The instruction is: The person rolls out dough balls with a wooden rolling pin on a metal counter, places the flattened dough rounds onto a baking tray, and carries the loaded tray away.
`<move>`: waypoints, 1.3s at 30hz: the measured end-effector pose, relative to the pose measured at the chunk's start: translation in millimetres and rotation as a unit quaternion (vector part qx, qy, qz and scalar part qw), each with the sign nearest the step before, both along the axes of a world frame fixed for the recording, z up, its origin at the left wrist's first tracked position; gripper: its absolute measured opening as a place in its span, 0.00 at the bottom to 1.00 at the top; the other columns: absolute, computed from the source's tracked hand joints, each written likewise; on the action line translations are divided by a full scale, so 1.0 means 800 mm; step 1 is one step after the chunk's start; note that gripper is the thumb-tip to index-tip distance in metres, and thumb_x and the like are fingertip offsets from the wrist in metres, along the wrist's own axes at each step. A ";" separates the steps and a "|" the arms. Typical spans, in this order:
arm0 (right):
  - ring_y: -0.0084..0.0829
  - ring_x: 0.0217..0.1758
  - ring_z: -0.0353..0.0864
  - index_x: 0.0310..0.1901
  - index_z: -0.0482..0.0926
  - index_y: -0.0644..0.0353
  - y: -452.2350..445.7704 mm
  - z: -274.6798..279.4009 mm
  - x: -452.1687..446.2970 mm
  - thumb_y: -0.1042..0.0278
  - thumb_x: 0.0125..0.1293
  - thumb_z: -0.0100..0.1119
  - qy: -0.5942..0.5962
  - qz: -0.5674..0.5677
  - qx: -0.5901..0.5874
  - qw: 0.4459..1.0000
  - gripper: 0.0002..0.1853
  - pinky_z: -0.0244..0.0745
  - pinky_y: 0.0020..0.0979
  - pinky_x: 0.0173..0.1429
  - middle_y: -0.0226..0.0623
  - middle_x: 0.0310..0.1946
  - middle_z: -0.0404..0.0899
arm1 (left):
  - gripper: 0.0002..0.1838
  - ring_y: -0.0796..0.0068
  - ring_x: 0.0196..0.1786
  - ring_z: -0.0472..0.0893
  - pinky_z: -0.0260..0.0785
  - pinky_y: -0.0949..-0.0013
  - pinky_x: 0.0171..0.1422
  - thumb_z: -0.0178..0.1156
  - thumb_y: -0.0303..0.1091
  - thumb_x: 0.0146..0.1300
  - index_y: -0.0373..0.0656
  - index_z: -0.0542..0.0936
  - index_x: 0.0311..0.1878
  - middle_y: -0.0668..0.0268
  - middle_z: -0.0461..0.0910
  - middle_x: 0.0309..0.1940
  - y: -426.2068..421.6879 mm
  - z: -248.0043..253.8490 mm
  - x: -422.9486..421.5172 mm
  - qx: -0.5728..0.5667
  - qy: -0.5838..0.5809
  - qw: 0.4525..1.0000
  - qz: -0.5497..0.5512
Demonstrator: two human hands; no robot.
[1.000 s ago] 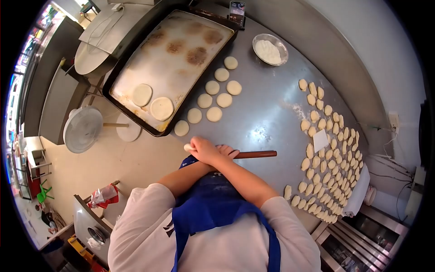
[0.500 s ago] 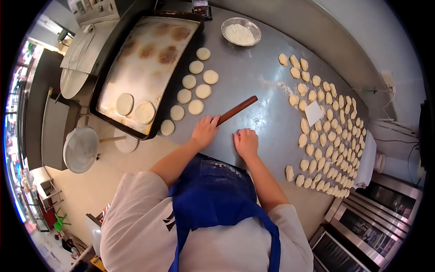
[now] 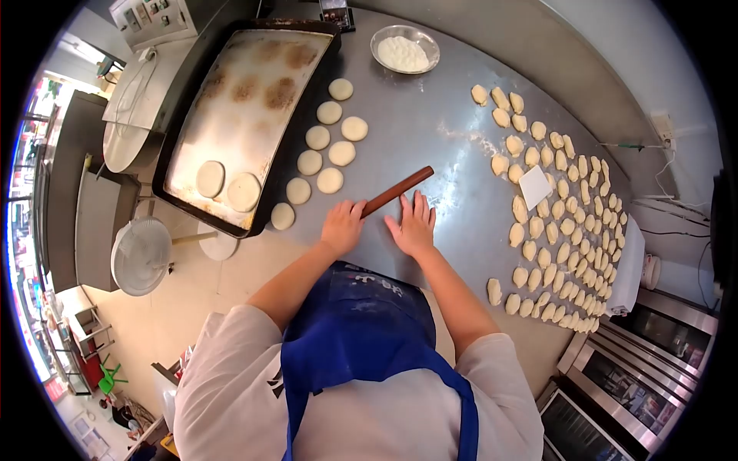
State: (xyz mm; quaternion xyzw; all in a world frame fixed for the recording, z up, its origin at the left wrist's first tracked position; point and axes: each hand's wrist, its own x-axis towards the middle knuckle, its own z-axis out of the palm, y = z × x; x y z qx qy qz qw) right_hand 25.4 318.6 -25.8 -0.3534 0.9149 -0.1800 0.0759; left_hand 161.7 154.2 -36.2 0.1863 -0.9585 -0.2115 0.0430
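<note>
My left hand [image 3: 343, 226] is closed round the near end of a brown rolling pin [image 3: 398, 190], which points up and to the right over the metal table [image 3: 407, 107]. Beside the pin, my right hand [image 3: 414, 224] lies with its fingers spread, near the table's front edge. Whether a piece of dough is under its palm cannot be seen. Several flat dough rounds [image 3: 330, 180] lie left of the pin. Two more rounds [image 3: 243, 192] are on the dark-rimmed griddle [image 3: 254, 146].
Many small dough pieces [image 3: 520, 209] cover the table's right side, with a white scraper [image 3: 535, 187] among them. A metal bowl of flour [image 3: 404, 52] and a phone [image 3: 337, 15] are at the back. A white round lid [image 3: 141, 256] is at the left.
My right hand, first crossed over to the left with a piece of dough, moved back right and has now opened from a fist. The rolling pin swung from level to slanting upward.
</note>
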 end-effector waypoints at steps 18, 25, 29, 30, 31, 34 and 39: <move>0.51 0.76 0.62 0.61 0.76 0.56 0.038 0.003 0.003 0.48 0.64 0.67 0.127 -0.040 -0.109 0.985 0.29 0.51 0.59 0.78 0.49 0.70 0.67 | 0.27 0.55 0.64 0.77 0.69 0.53 0.67 0.69 0.36 0.63 0.45 0.75 0.65 0.59 0.78 0.58 0.015 0.047 -0.037 0.058 -0.074 0.986 -0.138; 0.44 0.50 0.75 0.47 0.79 0.54 0.094 0.005 -0.008 0.52 0.62 0.67 0.062 -0.141 0.045 0.987 0.18 0.65 0.46 0.57 0.36 0.45 0.77 | 0.41 0.56 0.83 0.57 0.48 0.46 0.85 0.59 0.56 0.70 0.38 0.65 0.77 0.55 0.62 0.80 0.037 0.031 -0.068 -0.066 -0.083 0.975 -0.193; 0.45 0.56 0.76 0.51 0.79 0.56 0.059 0.011 -0.078 0.51 0.64 0.65 0.074 -0.152 -0.053 0.984 0.21 0.66 0.50 0.62 0.40 0.52 0.79 | 0.45 0.56 0.86 0.51 0.43 0.44 0.86 0.57 0.60 0.71 0.37 0.61 0.80 0.55 0.57 0.83 0.000 0.028 -0.146 -0.109 -0.052 0.981 -0.152; 0.46 0.58 0.76 0.53 0.79 0.56 0.065 0.003 -0.073 0.51 0.64 0.64 0.085 -0.147 -0.075 0.983 0.22 0.66 0.51 0.64 0.41 0.54 0.79 | 0.46 0.56 0.86 0.51 0.43 0.44 0.86 0.57 0.60 0.70 0.37 0.61 0.80 0.55 0.57 0.83 0.000 0.027 -0.147 -0.118 -0.027 0.982 -0.144; 0.47 0.60 0.76 0.55 0.79 0.57 0.069 -0.002 -0.068 0.50 0.65 0.64 0.097 -0.140 -0.098 0.980 0.23 0.66 0.52 0.66 0.42 0.56 0.79 | 0.46 0.57 0.86 0.53 0.44 0.45 0.86 0.57 0.61 0.69 0.37 0.61 0.80 0.56 0.58 0.82 0.005 0.033 -0.133 -0.118 -0.063 0.973 -0.190; 0.44 0.77 0.67 0.70 0.74 0.56 0.134 -0.012 0.039 0.49 0.65 0.64 0.074 -0.053 -0.016 0.996 0.34 0.54 0.55 0.78 0.45 0.74 0.70 | 0.47 0.59 0.85 0.56 0.48 0.48 0.85 0.60 0.61 0.67 0.37 0.61 0.80 0.56 0.60 0.82 0.029 0.042 -0.030 -0.079 -0.097 0.945 -0.303; 0.46 0.77 0.68 0.72 0.72 0.57 0.136 -0.009 0.029 0.52 0.68 0.63 0.070 -0.049 0.011 0.996 0.33 0.55 0.56 0.77 0.48 0.75 0.68 | 0.39 0.54 0.80 0.64 0.56 0.48 0.82 0.65 0.51 0.66 0.37 0.69 0.75 0.53 0.66 0.78 0.027 0.028 -0.040 -0.007 -0.032 0.960 -0.279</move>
